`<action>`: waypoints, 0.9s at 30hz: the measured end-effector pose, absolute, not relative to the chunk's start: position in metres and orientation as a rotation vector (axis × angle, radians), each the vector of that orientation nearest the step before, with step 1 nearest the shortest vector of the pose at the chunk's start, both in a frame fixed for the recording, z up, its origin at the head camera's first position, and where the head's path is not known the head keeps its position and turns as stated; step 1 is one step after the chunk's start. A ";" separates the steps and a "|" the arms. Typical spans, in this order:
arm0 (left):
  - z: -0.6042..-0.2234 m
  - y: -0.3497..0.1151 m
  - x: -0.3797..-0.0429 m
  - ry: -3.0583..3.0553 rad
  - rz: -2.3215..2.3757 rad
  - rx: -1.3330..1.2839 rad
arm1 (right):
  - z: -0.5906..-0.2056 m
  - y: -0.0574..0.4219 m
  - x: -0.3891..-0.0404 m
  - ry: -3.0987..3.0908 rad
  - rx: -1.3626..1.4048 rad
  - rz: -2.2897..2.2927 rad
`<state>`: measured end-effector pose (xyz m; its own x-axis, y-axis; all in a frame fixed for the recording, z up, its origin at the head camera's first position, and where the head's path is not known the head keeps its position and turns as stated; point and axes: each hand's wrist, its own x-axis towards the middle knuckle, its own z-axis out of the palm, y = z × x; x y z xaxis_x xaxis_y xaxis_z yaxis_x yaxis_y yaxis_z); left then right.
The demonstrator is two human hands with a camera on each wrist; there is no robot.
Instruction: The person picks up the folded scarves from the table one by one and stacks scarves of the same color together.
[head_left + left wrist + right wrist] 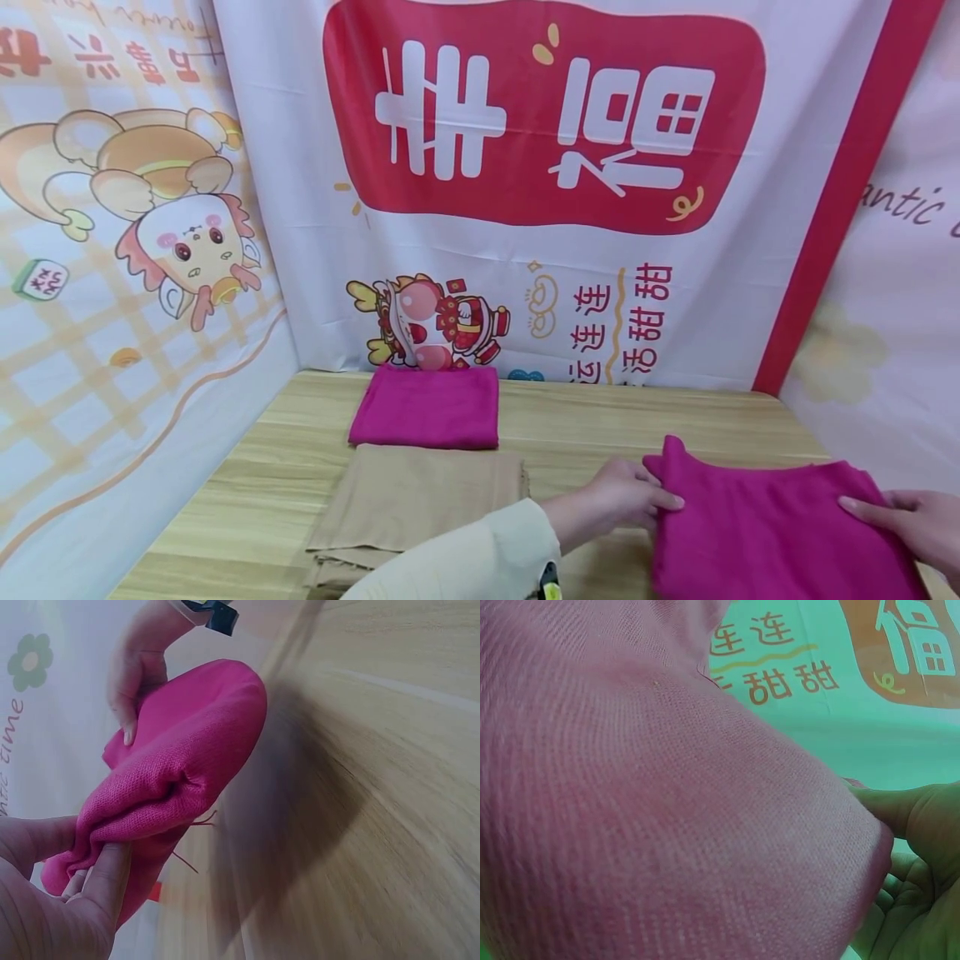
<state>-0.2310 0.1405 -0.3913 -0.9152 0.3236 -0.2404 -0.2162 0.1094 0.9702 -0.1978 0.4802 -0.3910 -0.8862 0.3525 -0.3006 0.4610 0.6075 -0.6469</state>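
Observation:
A folded magenta cloth [772,529] is held up off the table at the right, between both hands. My left hand [621,498] pinches its left side, thumb in front and fingers behind. On the opposite side my right hand [918,521] grips the cloth, its thumb lying on the front face. In the left wrist view the cloth [180,757] shows a thick, rounded fold and a few loose threads above the wood. The right wrist view is mostly filled by the cloth [675,810], with the right hand [915,877] at its edge.
A folded tan cloth [427,492] lies on the wooden table [225,500] left of the hands. Behind it a second folded magenta cloth [427,408] lies near the back edge. Printed hangings [285,167] enclose the table at the back and sides.

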 end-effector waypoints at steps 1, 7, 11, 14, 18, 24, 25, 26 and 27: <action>-0.391 0.139 -0.231 2.004 1.855 0.106 | -0.390 0.479 -0.198 2.692 0.676 -1.142; -0.387 0.129 -0.234 1.977 1.861 0.127 | -0.379 0.466 -0.199 2.721 0.644 -1.078; -0.384 0.123 -0.236 1.962 1.858 0.142 | -0.374 0.459 -0.200 2.761 0.579 -1.058; -0.382 0.118 -0.238 1.959 1.867 0.157 | -0.371 0.452 -0.200 2.800 0.538 -1.052; -0.383 0.111 -0.240 1.960 1.885 0.160 | -0.365 0.442 -0.201 2.832 0.482 -1.052; -0.388 0.102 -0.245 1.945 1.915 0.166 | -0.360 0.430 -0.204 2.877 0.406 -1.039; -0.390 0.101 -0.246 1.944 1.917 0.165 | -0.360 0.429 -0.205 2.881 0.397 -1.044; -0.390 0.099 -0.246 1.942 1.921 0.163 | -0.360 0.427 -0.205 2.883 0.392 -1.053; -0.391 0.097 -0.247 1.938 1.922 0.161 | -0.361 0.426 -0.206 2.880 0.385 -1.064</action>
<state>-0.2469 0.0974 -0.3915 -0.9115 0.3587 -0.2014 -0.1985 0.0452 0.9791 -0.2056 0.4258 -0.3608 -0.9680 0.2149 -0.1298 0.2477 0.7327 -0.6339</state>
